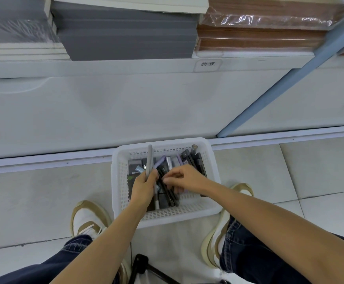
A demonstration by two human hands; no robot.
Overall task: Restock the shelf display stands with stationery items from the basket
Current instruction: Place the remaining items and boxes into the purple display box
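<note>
Pale, smooth floor tiles [33,201]; white shelf base [85,111] ahead. My left hand [144,187] grips a slim grey pen [149,160] over the white perforated plastic basket [167,215] on the floor. My right hand [184,178] has its fingers curled among dark pens [171,196]; I can't tell if they hold one.

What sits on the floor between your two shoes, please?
In the head view, the white basket of stationery stands on the tiles between the left shoe and right shoe; the left hand, holding a grey pen, and right hand reach into it.
</note>
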